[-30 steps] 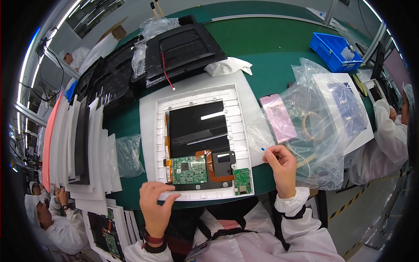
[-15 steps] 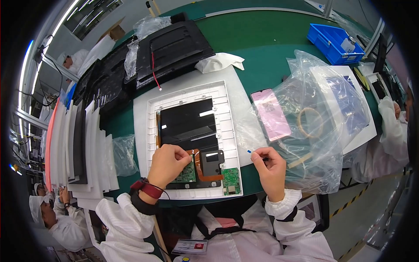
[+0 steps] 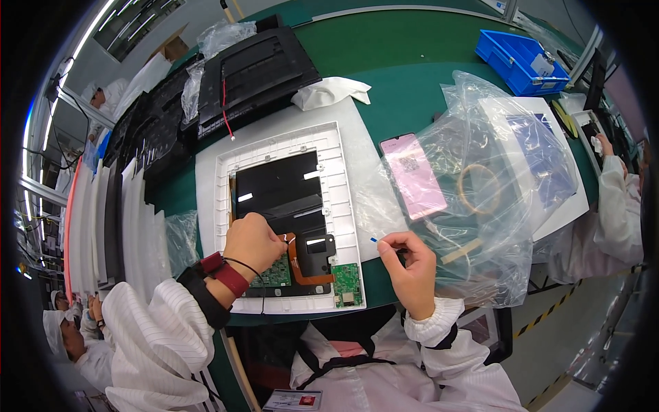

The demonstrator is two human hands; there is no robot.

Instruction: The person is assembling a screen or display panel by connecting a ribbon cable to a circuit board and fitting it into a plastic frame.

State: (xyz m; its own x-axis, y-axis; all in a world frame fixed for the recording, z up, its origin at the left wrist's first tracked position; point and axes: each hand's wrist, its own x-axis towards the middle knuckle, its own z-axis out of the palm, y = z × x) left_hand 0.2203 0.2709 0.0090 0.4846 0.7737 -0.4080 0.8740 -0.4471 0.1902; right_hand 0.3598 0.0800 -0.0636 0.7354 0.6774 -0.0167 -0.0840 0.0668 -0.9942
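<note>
- The white frame (image 3: 335, 178) lies on a pale sheet (image 3: 371, 199) on the green surface (image 3: 384, 89), between the two hands, its lower left part under the left one.
- The left hand (image 3: 252, 244) is over the frame's lower left, its fingers drawn together at the upper end of an orange ribbon cable (image 3: 312, 279); whether they grip it, I cannot tell. It partly covers the larger green circuit board (image 3: 276, 275) inside the frame.
- The right hand (image 3: 412, 268) is just right of the frame, thumb and forefinger pinching a small piece with a blue end (image 3: 374, 240).
- Inside the frame, a dark panel (image 3: 278, 196) fills the upper part; a smaller green board (image 3: 348, 283) sits at the lower right corner.
- Right of the frame, a pink phone-like slab (image 3: 414, 182) bears a square code, beside a clear plastic bag (image 3: 504, 268).
- Below the frame, a badge (image 3: 294, 400) shows a red patch and print too small to read.
</note>
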